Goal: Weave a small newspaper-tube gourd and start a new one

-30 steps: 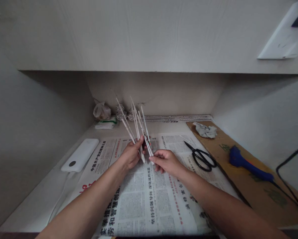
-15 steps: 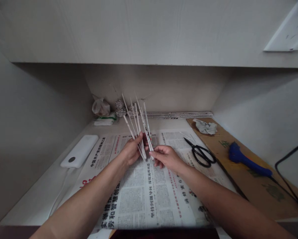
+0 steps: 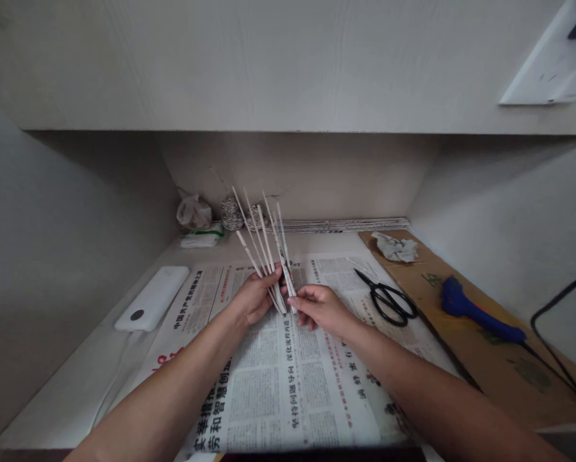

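Observation:
Several thin rolled paper sticks [image 3: 264,242] fan upward and away from me, their near ends gathered close together. My left hand [image 3: 259,294] is closed around the bundle, thumb across the front of the sticks. My right hand [image 3: 317,304] pinches the near end of the right-hand printed sticks [image 3: 288,277] between thumb and fingers. Both hands hover over a spread newspaper [image 3: 263,378]. How the sticks join at their near ends is hard to make out.
Black-handled scissors [image 3: 388,298] lie right of my hands. A blue glue gun [image 3: 480,313] and crumpled paper [image 3: 395,246] rest on cardboard [image 3: 504,372]. A white power bank [image 3: 153,299] is at left. Woven paper pieces [image 3: 232,214], a plastic bag [image 3: 194,212] and long paper sticks [image 3: 345,224] line the back.
The fanned sticks have tilted slightly and their spread has narrowed a little. My left thumb sits a bit further right across them. The whole view has shifted slightly.

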{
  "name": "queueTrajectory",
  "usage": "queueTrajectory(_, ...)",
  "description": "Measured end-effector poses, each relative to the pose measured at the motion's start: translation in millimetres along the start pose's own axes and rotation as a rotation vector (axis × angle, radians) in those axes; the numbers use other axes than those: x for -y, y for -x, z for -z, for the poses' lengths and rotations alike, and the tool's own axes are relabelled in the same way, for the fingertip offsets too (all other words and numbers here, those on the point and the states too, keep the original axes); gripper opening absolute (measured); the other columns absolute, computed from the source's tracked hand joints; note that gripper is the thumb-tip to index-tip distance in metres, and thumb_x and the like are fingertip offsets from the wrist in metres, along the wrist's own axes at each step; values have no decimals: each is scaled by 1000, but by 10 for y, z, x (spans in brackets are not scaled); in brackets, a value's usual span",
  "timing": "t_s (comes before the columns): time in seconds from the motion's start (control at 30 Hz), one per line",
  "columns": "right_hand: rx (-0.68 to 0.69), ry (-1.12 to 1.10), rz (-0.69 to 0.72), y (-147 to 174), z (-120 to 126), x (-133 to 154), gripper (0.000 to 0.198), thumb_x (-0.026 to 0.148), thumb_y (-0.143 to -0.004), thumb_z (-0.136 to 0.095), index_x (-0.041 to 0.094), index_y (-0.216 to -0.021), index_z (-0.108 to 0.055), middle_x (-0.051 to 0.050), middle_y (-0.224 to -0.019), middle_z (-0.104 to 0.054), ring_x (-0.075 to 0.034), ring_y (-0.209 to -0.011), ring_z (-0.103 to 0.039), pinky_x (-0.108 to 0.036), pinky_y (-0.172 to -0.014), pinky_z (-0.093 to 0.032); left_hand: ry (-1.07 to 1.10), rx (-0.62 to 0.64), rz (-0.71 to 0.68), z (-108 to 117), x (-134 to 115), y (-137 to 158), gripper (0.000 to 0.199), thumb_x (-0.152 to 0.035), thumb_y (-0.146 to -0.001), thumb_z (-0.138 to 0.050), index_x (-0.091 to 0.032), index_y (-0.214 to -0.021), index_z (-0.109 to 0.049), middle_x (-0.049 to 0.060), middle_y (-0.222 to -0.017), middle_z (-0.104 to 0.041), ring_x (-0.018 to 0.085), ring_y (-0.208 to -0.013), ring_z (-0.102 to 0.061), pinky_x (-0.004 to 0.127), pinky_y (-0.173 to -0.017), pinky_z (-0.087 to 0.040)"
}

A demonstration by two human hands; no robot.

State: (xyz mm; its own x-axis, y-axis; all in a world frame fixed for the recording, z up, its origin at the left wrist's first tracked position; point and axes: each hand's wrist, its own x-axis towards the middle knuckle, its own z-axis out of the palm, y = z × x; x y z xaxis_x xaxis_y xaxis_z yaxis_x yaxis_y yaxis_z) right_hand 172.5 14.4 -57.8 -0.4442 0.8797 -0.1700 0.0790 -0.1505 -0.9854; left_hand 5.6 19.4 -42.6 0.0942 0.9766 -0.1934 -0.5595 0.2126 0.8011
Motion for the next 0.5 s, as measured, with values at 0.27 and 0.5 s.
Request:
queueTrajectory(0.27,-4,15,11,-10,-6,-17,33,46,-72,-72,17,-77,-58,3,-63,-59,-7,-46,-57,-15,-35,-38,-9,39,-4,14,13,-8,22,-17,-67,-78,-13,-86,-68,0,-69,-65,8,-52,-58,19,-54,-49)
queueTrajectory(0.5,2,31,14,-21,1,-31,30,44,-73,-73,18,-77,-58,3,-61,-58,-8,-45,-56,-16,-35,-37,-94,62,-43,-16,-11,19,31,-32,-65,-81,-13,-86,-69,-3,-59,-57,5,-47,-45,18,-46,-39)
